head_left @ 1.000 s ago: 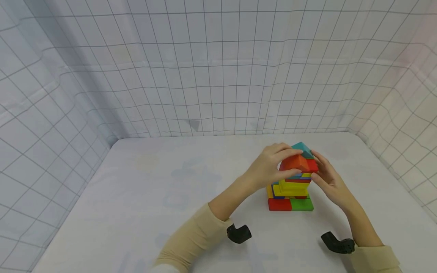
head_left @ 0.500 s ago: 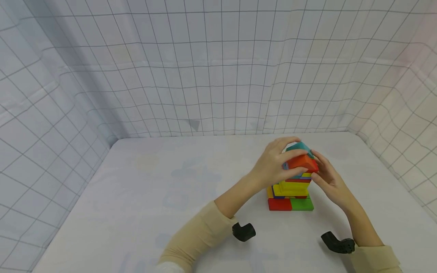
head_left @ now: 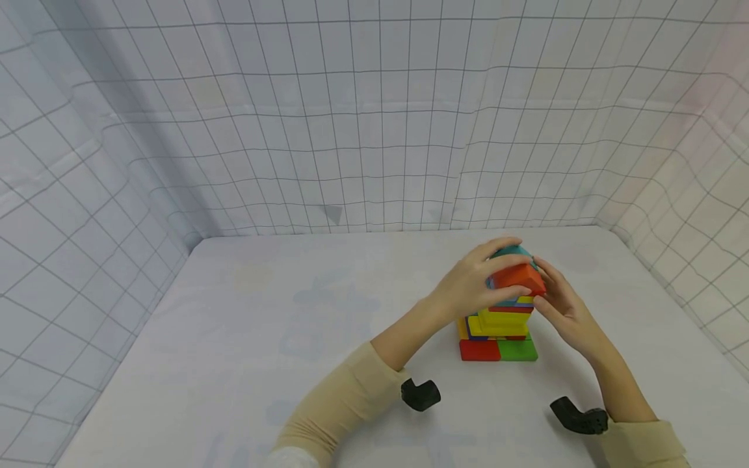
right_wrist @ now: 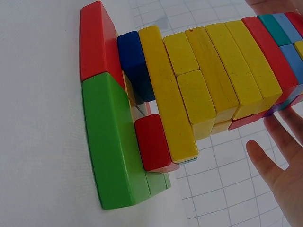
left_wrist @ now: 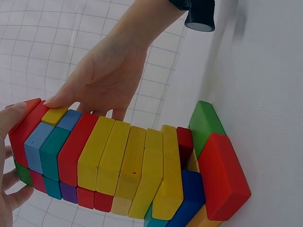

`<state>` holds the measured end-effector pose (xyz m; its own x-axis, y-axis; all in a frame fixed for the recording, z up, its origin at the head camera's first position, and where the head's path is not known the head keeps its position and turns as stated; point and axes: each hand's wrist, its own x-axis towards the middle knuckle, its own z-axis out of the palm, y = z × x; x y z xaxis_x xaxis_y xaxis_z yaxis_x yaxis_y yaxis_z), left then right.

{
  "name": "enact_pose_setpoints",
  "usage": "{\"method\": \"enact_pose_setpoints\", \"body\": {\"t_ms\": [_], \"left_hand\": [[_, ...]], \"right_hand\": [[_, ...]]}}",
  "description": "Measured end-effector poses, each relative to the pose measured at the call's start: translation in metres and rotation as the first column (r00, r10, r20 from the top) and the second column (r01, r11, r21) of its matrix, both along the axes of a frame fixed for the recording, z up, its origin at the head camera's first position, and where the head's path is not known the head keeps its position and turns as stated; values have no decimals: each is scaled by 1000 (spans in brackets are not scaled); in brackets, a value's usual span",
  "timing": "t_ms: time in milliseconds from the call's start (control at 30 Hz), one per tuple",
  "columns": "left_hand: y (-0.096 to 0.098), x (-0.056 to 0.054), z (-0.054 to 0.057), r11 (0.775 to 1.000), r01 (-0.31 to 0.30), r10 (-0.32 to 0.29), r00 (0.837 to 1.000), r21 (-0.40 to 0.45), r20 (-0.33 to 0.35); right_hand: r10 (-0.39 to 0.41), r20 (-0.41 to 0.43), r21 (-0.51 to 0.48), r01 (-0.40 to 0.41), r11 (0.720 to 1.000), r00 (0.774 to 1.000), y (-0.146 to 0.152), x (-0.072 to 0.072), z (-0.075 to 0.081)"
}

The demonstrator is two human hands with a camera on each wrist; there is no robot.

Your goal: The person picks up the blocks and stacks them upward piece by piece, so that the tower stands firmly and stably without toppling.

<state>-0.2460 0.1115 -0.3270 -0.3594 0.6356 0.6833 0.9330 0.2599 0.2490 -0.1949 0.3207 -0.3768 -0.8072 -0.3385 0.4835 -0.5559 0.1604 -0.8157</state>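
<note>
A tall tower of coloured wooden building blocks (head_left: pixel 503 322) stands on the right half of the table, many of its middle layers yellow. At its top, my left hand (head_left: pixel 476 276) holds an orange triangular block (head_left: pixel 521 278) between thumb and fingers, over a red block. Behind it sits a teal triangular block (head_left: pixel 515 250), partly covered by the left fingers. From the right, my right hand (head_left: pixel 564 312) rests around the upper tower with spread, relaxed fingers. In the left wrist view, the right thumb (left_wrist: pixel 59 98) is right at the edge of the red block (left_wrist: pixel 28 132).
Red (head_left: pixel 480 351) and green (head_left: pixel 517 351) blocks form the tower's wide base on the white table (head_left: pixel 263 364). Gridded white cloth (head_left: pixel 380 130) hangs behind and along both sides. A black wrist mount (head_left: pixel 420 395) sits at the left cuff, another (head_left: pixel 579 416) at the right.
My left hand has moved slightly right with the orange triangular block, bringing it over the red block. Its fingers now reach farther over the teal block. My right hand has stayed in place.
</note>
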Motion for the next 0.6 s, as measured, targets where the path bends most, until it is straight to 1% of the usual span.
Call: {"method": "enact_pose_setpoints", "body": {"t_ms": [167,267,500,600], "left_hand": [[1,0,0,999,18,-19,999,31,48],[2,-1,0,999,18,-21,998,41,59],[2,-1,-2,999,17,-20,995,30,96],[2,-2,-2,1000,3,-4,996,13,92]], "right_hand": [[12,-1,-4,-12,1000,1000,0,-1,0],[34,-7,3,-34,999,999,1,-2,0],[37,-9,-7,-37,999,999,0,-3,0],[34,-2,-5,-34,999,999,0,-4,0]]}}
